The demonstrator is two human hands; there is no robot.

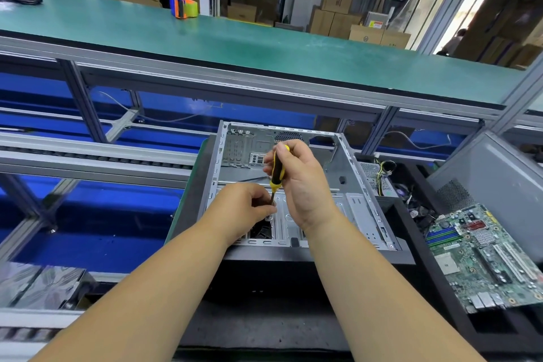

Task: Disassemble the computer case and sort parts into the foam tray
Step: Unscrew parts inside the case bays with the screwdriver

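Open grey sheet-metal computer case (346, 182) lies on its side, centre, both hands working inside its near end: right hand (299, 182) grips a yellow-and-black-handled screwdriver (277, 169) upright, left hand (249, 209) pinches round its tip at the drive-cage floor. Green circuit motherboard (482, 258) rests in the black foam tray (435, 282) to the right, grey side panel (499, 173) leaning behind it
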